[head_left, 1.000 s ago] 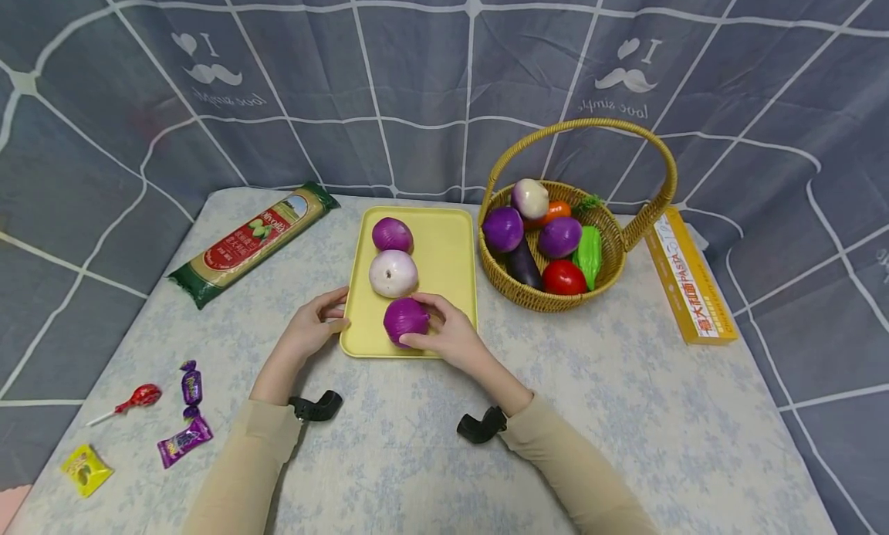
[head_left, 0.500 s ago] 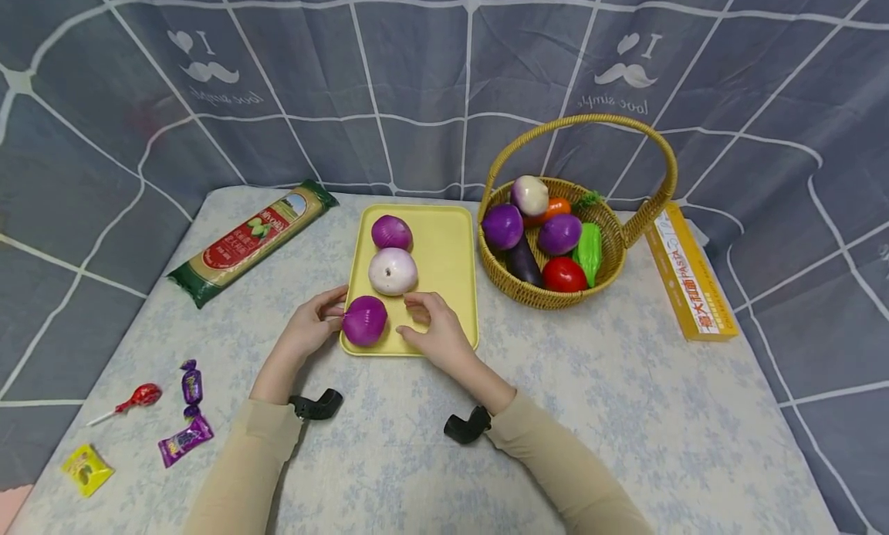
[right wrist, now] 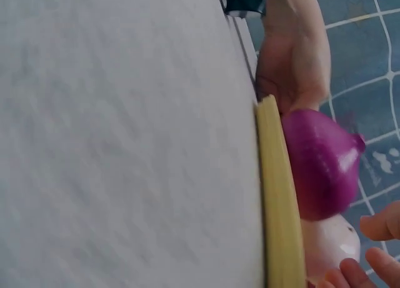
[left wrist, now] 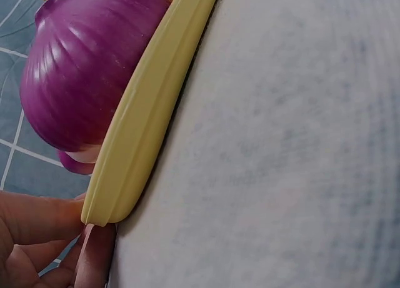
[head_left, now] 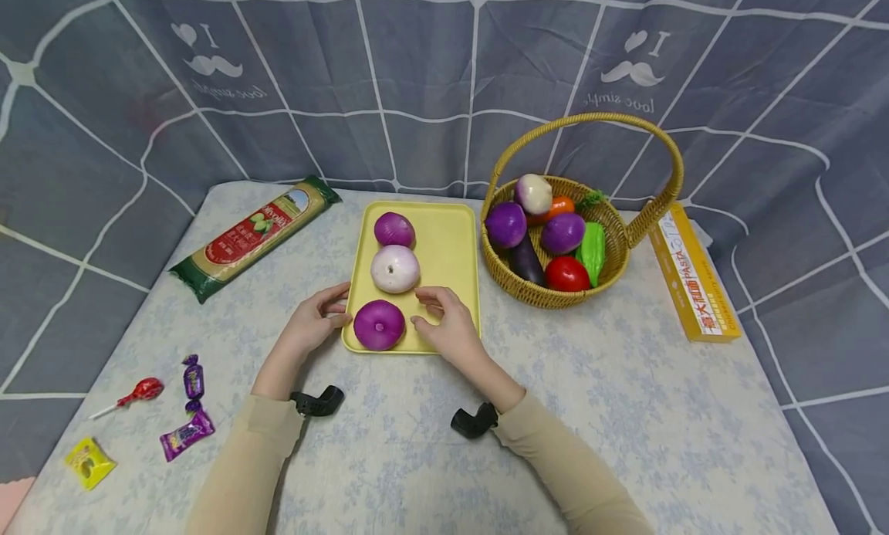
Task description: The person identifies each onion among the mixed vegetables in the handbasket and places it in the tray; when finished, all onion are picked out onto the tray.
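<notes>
Your left hand [head_left: 316, 323] seems to pinch the left edge of the yellow tray [head_left: 447, 242]; let it steady the rim without tilting it. Your right hand [head_left: 451, 330], loosely spread and gripping nothing, is just right of the purple onion [head_left: 378, 325] by the tray's near left corner. Nudge low and gently, lest it roll into the pale onion [head_left: 395, 269] beyond.

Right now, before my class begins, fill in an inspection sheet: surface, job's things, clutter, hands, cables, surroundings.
Surface: pale floral tablecloth.
Job's things: near purple onion, whitish onion, far purple onion, all on the yellow tray.
Clutter: wicker basket of vegetables, pasta packet, pasta box, lollipop, three wrapped sweets.
Left hand: touches the tray's left edge.
Right hand: beside the near purple onion, holding nothing.
Cables: nothing seen.
Surroundings: grey-blue checked curtain.
</notes>
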`<action>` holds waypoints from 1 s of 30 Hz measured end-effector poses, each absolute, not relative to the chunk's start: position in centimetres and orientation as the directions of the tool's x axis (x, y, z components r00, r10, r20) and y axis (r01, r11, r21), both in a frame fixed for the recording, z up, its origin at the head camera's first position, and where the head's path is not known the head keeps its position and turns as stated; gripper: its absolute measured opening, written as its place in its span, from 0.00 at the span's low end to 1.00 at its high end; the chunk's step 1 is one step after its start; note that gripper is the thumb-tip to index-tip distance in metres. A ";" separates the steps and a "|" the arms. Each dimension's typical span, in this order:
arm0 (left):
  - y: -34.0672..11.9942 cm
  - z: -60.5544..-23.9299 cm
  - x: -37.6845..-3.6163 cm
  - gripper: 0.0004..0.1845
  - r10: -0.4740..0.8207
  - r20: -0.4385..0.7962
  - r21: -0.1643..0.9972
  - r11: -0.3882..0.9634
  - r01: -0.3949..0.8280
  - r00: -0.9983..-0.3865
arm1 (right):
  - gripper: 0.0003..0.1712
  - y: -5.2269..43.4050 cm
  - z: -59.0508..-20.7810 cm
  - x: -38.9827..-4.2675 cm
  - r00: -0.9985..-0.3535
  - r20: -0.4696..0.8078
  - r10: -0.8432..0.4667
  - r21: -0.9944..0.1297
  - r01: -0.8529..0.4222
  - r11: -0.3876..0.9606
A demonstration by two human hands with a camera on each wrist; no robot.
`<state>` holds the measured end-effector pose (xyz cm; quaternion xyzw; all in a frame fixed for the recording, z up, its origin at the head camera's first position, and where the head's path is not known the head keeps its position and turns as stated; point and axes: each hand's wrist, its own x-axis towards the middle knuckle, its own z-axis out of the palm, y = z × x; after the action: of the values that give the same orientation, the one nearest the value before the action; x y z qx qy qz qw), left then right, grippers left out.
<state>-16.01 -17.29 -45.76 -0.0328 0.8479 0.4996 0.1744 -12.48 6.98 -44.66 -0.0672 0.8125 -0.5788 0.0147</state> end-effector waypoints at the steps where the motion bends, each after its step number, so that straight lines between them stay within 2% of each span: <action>1: -17.3 -45.7 -16.0 0.35 0.120 -0.330 0.837 0.496 -0.231 -0.937 | 0.22 7.2 -44.5 -12.5 -0.991 0.053 -0.121 -0.944 -0.089 0.319; 10: -17.5 -45.8 -16.4 0.29 0.105 -0.324 0.844 0.481 -0.237 -0.940 | 0.18 9.8 -43.0 -12.8 -0.993 0.081 -0.086 -0.942 -0.104 0.319; 20: -17.8 -45.4 -17.2 0.29 0.123 -0.300 0.847 0.490 -0.205 -0.946 | 0.18 13.0 -40.7 -13.3 -0.994 0.100 -0.036 -0.961 -0.106 0.254; 30: -17.6 -45.5 -18.6 0.31 0.120 -0.334 0.877 0.402 -0.262 -0.935 | 0.19 16.8 -38.4 -14.5 -0.980 0.161 0.116 -0.970 -0.135 0.201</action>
<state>-18.56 -17.61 -45.54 -0.0435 0.8186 0.5453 0.1752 -14.46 16.76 -38.36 -0.0061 0.7687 -0.6318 -0.0996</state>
